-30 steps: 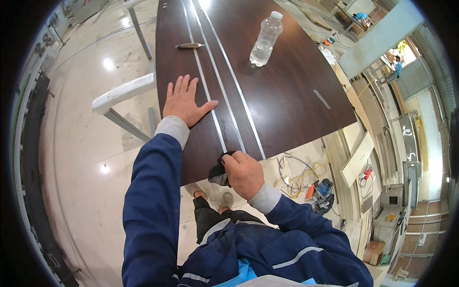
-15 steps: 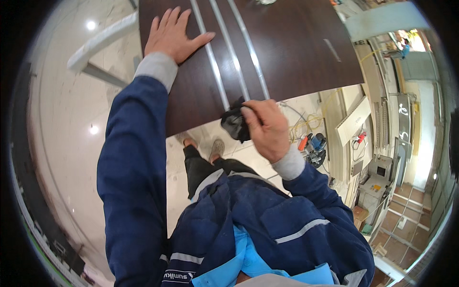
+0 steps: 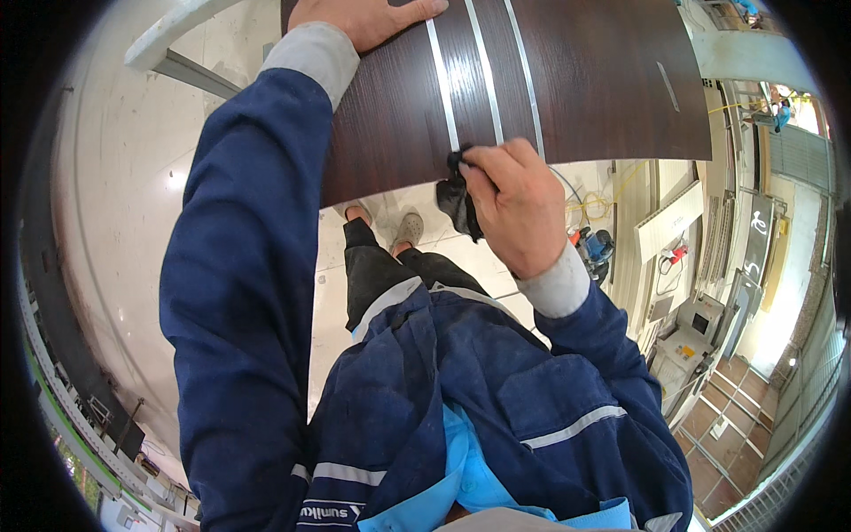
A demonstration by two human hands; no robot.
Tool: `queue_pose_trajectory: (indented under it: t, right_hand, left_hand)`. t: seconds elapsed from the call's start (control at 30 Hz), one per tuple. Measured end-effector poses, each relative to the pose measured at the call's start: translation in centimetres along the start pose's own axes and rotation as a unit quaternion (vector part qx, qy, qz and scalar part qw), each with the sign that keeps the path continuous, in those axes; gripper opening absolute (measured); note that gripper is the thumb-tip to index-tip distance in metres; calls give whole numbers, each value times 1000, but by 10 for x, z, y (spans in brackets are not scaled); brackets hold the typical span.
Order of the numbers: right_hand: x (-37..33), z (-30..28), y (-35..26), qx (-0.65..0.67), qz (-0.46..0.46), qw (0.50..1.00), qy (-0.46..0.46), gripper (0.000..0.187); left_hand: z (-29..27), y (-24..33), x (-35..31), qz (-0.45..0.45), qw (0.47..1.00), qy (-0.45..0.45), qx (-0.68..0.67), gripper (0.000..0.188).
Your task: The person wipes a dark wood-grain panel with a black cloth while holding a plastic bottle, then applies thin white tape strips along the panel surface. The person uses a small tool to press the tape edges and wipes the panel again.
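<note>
A dark brown wood-grain panel (image 3: 612, 97) lies in front of me, with three thin silvery strips (image 3: 486, 71) running along it towards its near edge. My left hand (image 3: 359, 22) rests flat on the panel's left part, thumb stretched out to the leftmost strip; its other fingers are partly cut off by the top of the picture. Between the bent fingers and thumb of my right hand (image 3: 523, 208) is a crumpled black cloth (image 3: 456, 202). The cloth touches the near end of the leftmost strip and hangs below the panel's edge.
A white tubular frame (image 3: 168, 35) stands at the upper left. On the floor at right are a blue-and-black power tool (image 3: 597, 250) and a yellow cable (image 3: 589, 208). Long pale boards (image 3: 669, 222) lie beyond them. Another person in blue (image 3: 781, 115) is far off at upper right.
The panel now sits higher and further right in view. My right hand has drawn the cloth to the leftmost strip's end at the near edge. The left hand still lies on the panel.
</note>
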State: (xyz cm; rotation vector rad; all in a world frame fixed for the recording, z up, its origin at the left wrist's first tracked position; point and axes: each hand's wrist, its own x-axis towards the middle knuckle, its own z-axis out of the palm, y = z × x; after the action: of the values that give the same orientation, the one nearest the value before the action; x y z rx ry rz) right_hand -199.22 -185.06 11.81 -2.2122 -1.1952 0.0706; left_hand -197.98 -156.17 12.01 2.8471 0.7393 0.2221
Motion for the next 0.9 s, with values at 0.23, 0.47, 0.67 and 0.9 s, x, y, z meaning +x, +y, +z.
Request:
queue_pose_trajectory:
  t: [0.23, 0.47, 0.67, 0.9]
  right_hand:
    - [8, 4, -5, -14, -60, 998, 25, 11]
    - [-22, 7, 2, -2, -27, 1000, -5, 11]
    - [-57, -39, 33, 78, 131, 988, -13, 15]
    - [22, -22, 58, -75, 60, 991, 93, 18]
  left_hand:
    - [2, 2, 0, 1, 1000, 4, -1, 107]
    - [3, 0, 7, -8, 999, -27, 26, 109]
    - [8, -2, 4, 5, 1000, 7, 6, 108]
    - [14, -2, 8, 1, 999, -14, 29, 103]
